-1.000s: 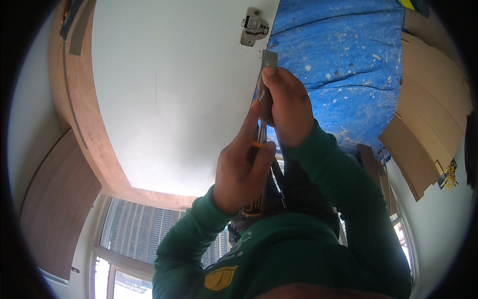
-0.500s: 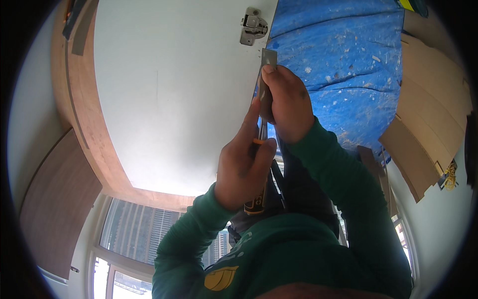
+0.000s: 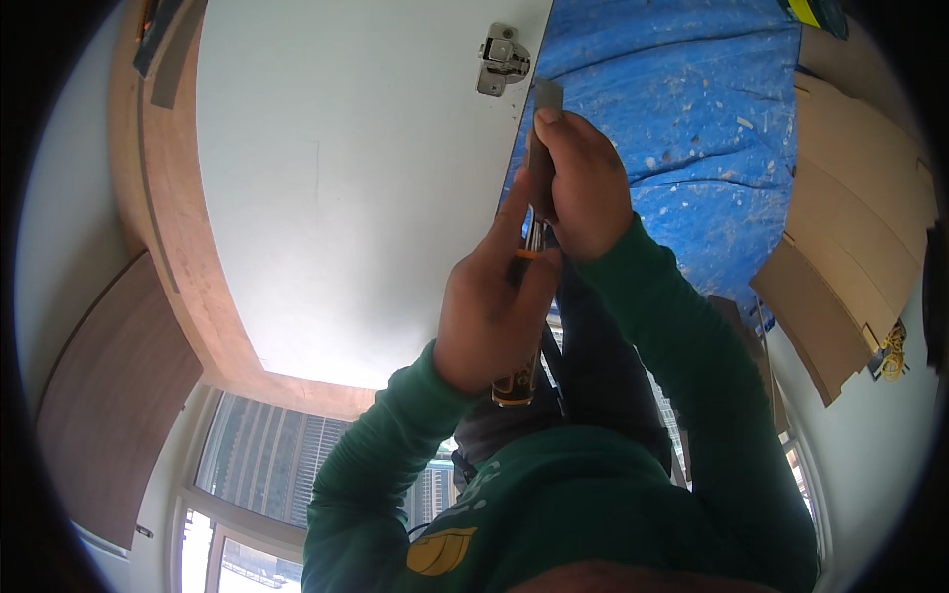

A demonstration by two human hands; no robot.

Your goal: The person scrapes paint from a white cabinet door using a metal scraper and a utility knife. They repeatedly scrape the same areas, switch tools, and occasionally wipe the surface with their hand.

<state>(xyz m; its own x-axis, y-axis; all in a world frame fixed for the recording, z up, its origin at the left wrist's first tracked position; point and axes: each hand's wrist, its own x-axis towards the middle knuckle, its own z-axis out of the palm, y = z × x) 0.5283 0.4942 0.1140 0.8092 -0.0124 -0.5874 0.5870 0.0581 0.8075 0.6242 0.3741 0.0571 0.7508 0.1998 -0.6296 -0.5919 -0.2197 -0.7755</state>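
My left hand [image 3: 497, 311] is wrapped round the black handle [image 3: 514, 387] of what looks like a chisel, with an orange band and a metal shaft [image 3: 535, 235]. Its index finger stretches up along a flat grey bar [image 3: 542, 178], which resembles a sharpening stone. My right hand [image 3: 590, 188] grips that bar from the right, thumb pressed near its upper end. The shaft runs up to the bar; the tool's tip is hidden by the bar and fingers. Just above and left of the hands, a metal cabinet hinge [image 3: 504, 61] sits on a white panel [image 3: 346, 198].
A paint-flecked blue sheet [image 3: 682, 119] spreads to the right of the panel. Cardboard [image 3: 850, 198] lies beyond it, with a yellow cord [image 3: 893, 361] nearby. Wood edging [image 3: 188, 257] borders the panel's left, and a brown board [image 3: 119, 405] stands at far left near a window [image 3: 267, 460].
Both hands, with the tool and the grey bar, have moved slightly up and to the right. The bar's top end now lies over the blue sheet beside the panel edge.
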